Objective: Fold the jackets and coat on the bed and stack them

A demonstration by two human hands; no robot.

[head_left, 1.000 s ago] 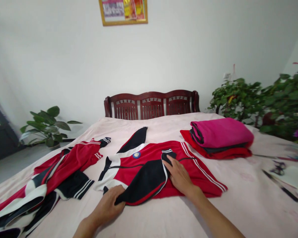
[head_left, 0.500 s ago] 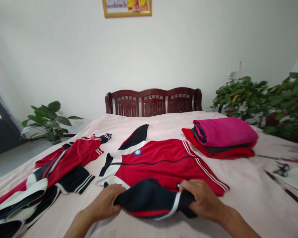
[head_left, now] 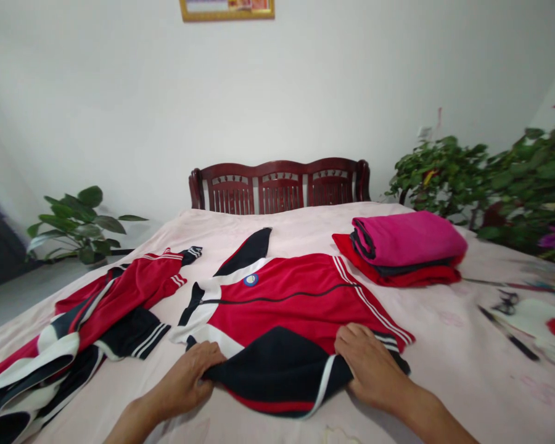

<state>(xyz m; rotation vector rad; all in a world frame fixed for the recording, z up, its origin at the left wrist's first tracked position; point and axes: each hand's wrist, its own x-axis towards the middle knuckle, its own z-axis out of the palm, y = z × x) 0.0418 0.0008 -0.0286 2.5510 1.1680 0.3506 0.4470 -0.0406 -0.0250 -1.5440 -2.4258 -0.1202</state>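
Note:
A red tracksuit jacket (head_left: pixel 287 302) with black and white trim and a round blue badge lies spread on the pale pink bedsheet (head_left: pixel 448 376). Its black panel (head_left: pixel 272 376), edged with white and red stripes, is folded over at the near edge. My left hand (head_left: pixel 182 373) grips that panel's left side. My right hand (head_left: pixel 370 370) holds its right side, close to the jacket's white-striped edge. Part of the jacket's lower edge is hidden under the black panel and my hands.
A crumpled red, black and white tracksuit garment (head_left: pixel 97 327) lies to the left. Folded magenta and red clothes (head_left: pixel 407 243) are stacked at the right. Scissors (head_left: pixel 506 303) and a black pen-like stick (head_left: pixel 509 333) lie further right. A dark wooden headboard (head_left: pixel 280 185) and leafy plants stand beyond the bed.
The black panel has moved from across the jacket's middle to its near edge and now lies spread wider. My right hand has moved toward me and outward with it.

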